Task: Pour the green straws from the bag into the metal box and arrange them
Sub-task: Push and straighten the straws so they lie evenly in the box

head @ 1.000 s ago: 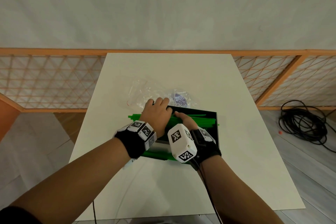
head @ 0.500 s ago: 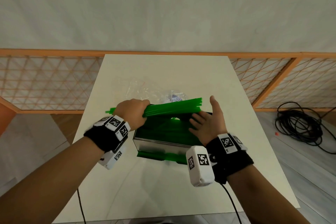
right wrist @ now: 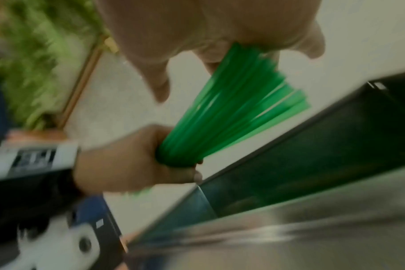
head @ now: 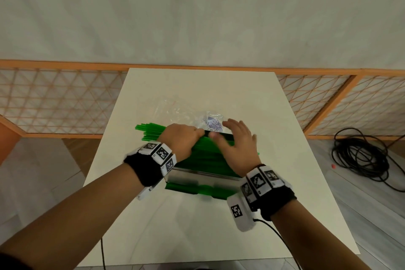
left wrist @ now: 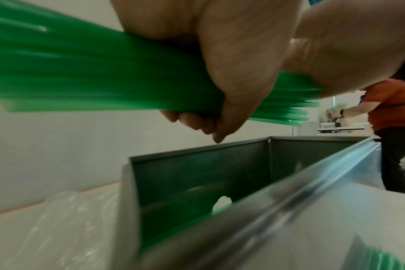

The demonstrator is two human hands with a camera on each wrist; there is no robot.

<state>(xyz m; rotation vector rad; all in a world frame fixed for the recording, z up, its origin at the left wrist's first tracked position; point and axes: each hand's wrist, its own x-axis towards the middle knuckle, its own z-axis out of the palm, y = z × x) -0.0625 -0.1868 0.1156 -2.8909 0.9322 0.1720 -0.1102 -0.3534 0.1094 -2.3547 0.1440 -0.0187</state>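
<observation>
Overhead, the left hand is wrapped tight around a thick bundle of slim, glossy green plastic straws, fingers and thumb curled right round it, as the left wrist view shows. The bundle hangs above the open rectangular metal box, whose brushed steel walls are thin, flat and mirror-like, tinted green inside. The straws' cut ends stick out past the box's left side and fan loosely toward the right. The right hand hovers over the bundle's right part with fingers spread and fairly straight, palm down, touching the straws' far ends in the right wrist view; it grips nothing. More green straws lie on the smooth white table just beside the box's near wall. Behind the box lies the crumpled clear plastic bag, empty-looking and wrinkled.
</observation>
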